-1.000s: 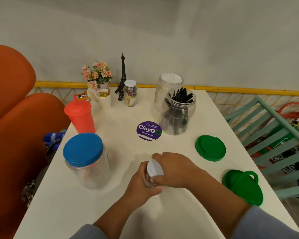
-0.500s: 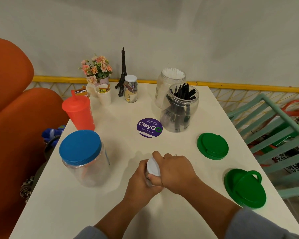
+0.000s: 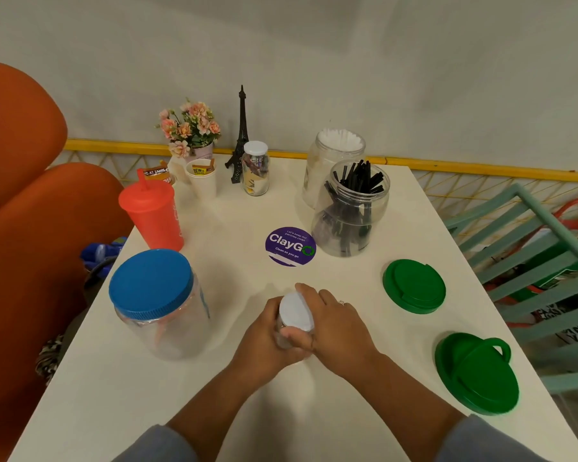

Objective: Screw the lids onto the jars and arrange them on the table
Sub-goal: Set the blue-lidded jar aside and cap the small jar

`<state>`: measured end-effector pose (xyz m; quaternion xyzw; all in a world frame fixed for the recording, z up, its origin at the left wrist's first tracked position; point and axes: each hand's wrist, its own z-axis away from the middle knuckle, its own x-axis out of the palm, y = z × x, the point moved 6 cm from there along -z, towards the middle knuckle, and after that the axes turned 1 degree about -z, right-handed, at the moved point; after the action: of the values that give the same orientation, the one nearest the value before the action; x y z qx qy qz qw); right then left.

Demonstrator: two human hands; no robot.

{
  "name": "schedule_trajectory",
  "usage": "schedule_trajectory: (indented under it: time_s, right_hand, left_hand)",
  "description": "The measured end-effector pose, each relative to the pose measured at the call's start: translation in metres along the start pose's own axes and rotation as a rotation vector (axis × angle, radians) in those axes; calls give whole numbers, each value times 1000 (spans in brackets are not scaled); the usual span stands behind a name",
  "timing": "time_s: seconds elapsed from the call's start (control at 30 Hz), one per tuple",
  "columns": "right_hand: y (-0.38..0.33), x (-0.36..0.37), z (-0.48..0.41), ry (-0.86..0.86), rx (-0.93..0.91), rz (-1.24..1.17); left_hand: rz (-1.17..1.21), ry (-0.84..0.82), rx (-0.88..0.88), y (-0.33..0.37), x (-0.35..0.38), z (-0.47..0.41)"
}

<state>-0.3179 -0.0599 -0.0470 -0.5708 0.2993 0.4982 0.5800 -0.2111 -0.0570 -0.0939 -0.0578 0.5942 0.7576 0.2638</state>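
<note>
Now we are screwing the white lid (image 3: 296,311) onto the small jar (image 3: 282,340) near the bench's (image 3: 214,378) front edge, left hand (image 3: 267,341) clamped on the jar, right hand (image 3: 337,328) clamped on the lid, and next probably comes moving it aside.

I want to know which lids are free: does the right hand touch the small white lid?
Touching. The head view shows the right hand wrapped around the rim of the small white lid, its thumb pressing the near edge.
</note>
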Motion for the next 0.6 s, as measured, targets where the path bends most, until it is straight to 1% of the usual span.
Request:
schedule_trajectory:
  time_s: [0.07,0.13,0.2,0.3,0.4,0.5,0.6]
  right_hand:
    - [5,1,2,-10,11,-208]
    - [10,0,4,-2,17,-418]
    - [18,0,7,8,61,-562]
    - [30,8,10,-1,146,-578]
    - [25,16,8,12,113,-594]
    - [14,16,1,46,56,-694]
    - [10,18,-9,60,64,-704]
  left_hand:
    - [-25,2,20,-3,-9,2]
    - [-9,37,2,-5,-21,5]
    - [34,60,-5,-4,-30,10]
    - [86,116,23,10,-37,20]
    - [45,185,82,31,-38,25]
    - [-118,217,100,46,-36,20]
    - [-299,252,76,54,-41,9]
